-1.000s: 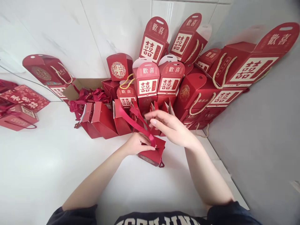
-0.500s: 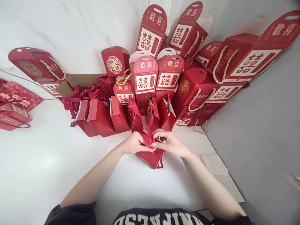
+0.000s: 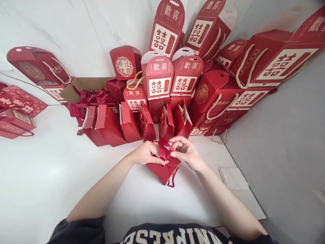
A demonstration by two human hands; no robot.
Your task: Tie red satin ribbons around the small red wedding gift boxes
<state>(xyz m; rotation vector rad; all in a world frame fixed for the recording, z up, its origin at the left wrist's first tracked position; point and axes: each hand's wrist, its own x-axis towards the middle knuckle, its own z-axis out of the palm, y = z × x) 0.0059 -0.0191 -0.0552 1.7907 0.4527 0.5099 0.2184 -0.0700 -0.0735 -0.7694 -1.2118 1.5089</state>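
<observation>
A small red gift box (image 3: 162, 172) with folded top flaps rests on the white table in front of me, a dark red cord hanging at its right side. Crimson ribbon (image 3: 164, 150) lies looped over its top. My left hand (image 3: 148, 152) is closed on the ribbon at the box's left, its thumb stretched along the top flap. On the other side, my right hand (image 3: 186, 154) pinches a piece of the ribbon between thumb and fingers, slightly apart from the box. The ribbon's crossing is partly covered by my fingers.
Behind my hands stands a row of red paper bags (image 3: 110, 125). A cardboard box (image 3: 92, 82) holds more crimson ribbons. Stacked red boxes with rope handles (image 3: 218, 95) line the back and right. A white paper square (image 3: 235, 178) lies near the right table edge.
The ribbon's upright tail has come down from above the box. My right hand has drawn a little to the right, away from my left, with ribbon in its fingers.
</observation>
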